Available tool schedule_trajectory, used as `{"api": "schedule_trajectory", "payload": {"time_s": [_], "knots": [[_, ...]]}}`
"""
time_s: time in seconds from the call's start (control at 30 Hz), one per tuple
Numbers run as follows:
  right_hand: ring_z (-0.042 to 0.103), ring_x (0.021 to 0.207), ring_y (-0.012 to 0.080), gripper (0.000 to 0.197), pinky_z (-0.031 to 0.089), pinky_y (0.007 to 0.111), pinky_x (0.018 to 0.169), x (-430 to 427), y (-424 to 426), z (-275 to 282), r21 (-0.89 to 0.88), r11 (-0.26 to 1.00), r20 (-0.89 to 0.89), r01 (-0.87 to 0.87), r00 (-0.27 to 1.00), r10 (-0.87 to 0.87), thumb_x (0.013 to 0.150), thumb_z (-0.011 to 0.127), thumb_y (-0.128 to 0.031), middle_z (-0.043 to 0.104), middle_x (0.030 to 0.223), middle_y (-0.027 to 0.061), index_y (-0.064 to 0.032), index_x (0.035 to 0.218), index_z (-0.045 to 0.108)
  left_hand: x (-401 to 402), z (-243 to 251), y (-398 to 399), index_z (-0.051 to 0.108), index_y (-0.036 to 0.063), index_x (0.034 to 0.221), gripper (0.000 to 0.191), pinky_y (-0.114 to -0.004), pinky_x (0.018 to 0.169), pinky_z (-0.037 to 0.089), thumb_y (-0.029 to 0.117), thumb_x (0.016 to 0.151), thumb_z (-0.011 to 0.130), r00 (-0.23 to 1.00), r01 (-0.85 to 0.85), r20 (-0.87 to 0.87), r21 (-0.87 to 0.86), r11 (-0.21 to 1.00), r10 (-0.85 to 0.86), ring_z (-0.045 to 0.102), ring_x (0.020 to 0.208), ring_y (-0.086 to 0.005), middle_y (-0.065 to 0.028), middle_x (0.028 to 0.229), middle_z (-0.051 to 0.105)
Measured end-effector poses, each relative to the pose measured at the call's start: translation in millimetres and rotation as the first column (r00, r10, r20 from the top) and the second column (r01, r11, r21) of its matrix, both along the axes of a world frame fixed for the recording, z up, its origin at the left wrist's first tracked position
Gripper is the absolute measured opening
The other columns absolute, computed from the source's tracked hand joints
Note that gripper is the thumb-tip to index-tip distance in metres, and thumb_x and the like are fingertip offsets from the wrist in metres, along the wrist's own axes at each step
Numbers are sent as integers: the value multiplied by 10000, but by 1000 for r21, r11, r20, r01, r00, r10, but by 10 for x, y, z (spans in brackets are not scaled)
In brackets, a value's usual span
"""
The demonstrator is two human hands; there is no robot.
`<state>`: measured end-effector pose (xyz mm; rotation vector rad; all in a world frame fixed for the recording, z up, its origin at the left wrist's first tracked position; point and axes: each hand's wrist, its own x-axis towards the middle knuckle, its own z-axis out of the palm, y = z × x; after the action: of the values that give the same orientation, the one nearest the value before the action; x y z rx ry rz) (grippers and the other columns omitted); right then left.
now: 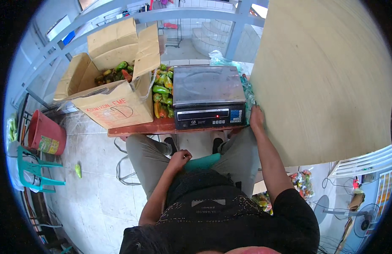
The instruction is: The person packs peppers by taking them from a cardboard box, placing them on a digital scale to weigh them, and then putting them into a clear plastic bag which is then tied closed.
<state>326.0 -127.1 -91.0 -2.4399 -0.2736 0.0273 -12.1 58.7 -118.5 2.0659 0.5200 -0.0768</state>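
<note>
My left hand (pixel 180 160) rests in my lap by the front edge of a green plastic seat (pixel 203 161), fingers loosely curled; whether it holds anything is hard to see. My right hand (pixel 257 116) is at the right side of a digital weighing scale (pixel 209 85), touching thin greenish plastic bags (pixel 247 90) beside it; its fingertips are partly hidden. The scale's metal pan is bare, and a red light shows on its front. Left of it, green and orange peppers (pixel 162 89) lie on the red wooden table (pixel 142 129). An open cardboard box (pixel 115 108) holds more, darker peppers (pixel 113 74).
A large plywood panel (pixel 323 82) stands close on the right. At left are a red bucket (pixel 47 131), a green plastic chair (pixel 40 170) and a pepper (pixel 78 170) on the tiled floor. Bagged peppers (pixel 303 184) and a fan (pixel 364 223) are behind at right.
</note>
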Motion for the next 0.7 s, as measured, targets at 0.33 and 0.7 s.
{"api": "schedule_trajectory", "payload": {"time_s": [0.33,0.7], "knots": [[510,765,312,53,422,399,671,-181,-124,210,-153,988,617,-29,778,118,743,540,-65,501,794,136,-25,775,524,41,-10,-17,620,21,831,176,-352,674,468,166,752,561,998,18,53,26,999,-20,600,730,-277,-146,818,610],[473,631,139,96,389,283,597,-454,-162,1219,637,733,484,-236,863,-142,835,508,-94,492,690,53,-6,797,506,36,-13,6,616,0,873,222,-324,687,457,188,783,541,996,87,25,24,996,-87,602,762,-219,-131,831,626]]}}
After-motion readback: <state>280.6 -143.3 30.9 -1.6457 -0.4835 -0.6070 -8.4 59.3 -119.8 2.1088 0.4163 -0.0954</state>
